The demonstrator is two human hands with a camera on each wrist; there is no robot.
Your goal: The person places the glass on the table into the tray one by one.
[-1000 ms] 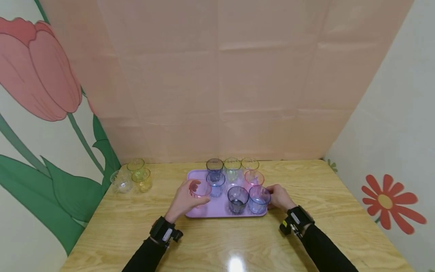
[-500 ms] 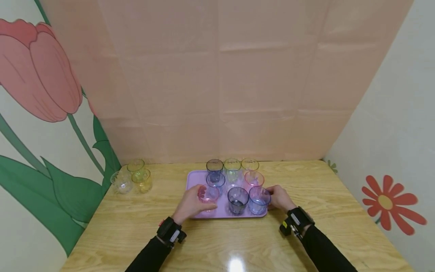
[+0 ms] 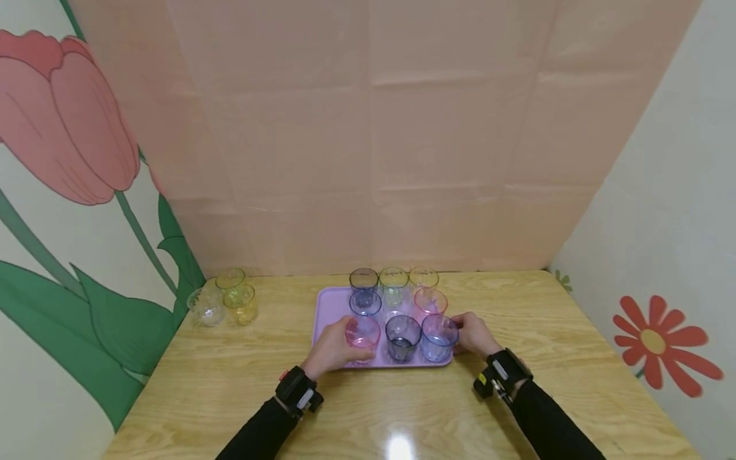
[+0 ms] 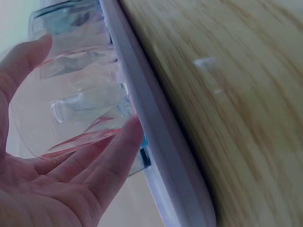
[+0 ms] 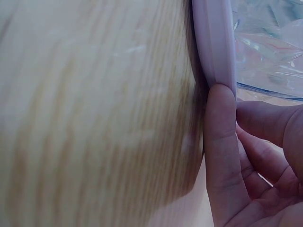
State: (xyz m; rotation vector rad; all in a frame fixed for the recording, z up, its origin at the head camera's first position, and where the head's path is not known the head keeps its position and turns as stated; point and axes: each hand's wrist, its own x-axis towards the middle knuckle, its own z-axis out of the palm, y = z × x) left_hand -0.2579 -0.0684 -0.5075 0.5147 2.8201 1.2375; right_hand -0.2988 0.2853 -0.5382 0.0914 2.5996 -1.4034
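Observation:
My left hand (image 3: 332, 348) holds a pink clear glass (image 3: 365, 335) around its side, upright over the front left of a lilac tray (image 3: 329, 308). In the left wrist view the fingers and thumb curve about this glass (image 4: 75, 137) close above the tray's rim (image 4: 156, 127). At the opposite end, my right hand (image 3: 474, 335) pinches the tray's right edge between thumb and fingers, beside a blue glass (image 3: 439, 348). A dark grey glass (image 3: 402, 348) stands between the pink and blue ones. Whether the pink glass's base touches the tray is hidden.
Behind on the tray stand a darker blue glass (image 3: 365, 313), another pink glass (image 3: 431, 303), and several more glasses at the back. At the table's far left are a colourless glass (image 3: 207, 310) and two yellow glasses, one nearer (image 3: 241, 308). A draped sheet (image 3: 368, 160) backs the wooden table (image 3: 368, 415).
My left hand has carried the pink glass rightward and slightly nearer, from the tray's left side to beside the dark grey glass. The right hand stays at the tray's edge.

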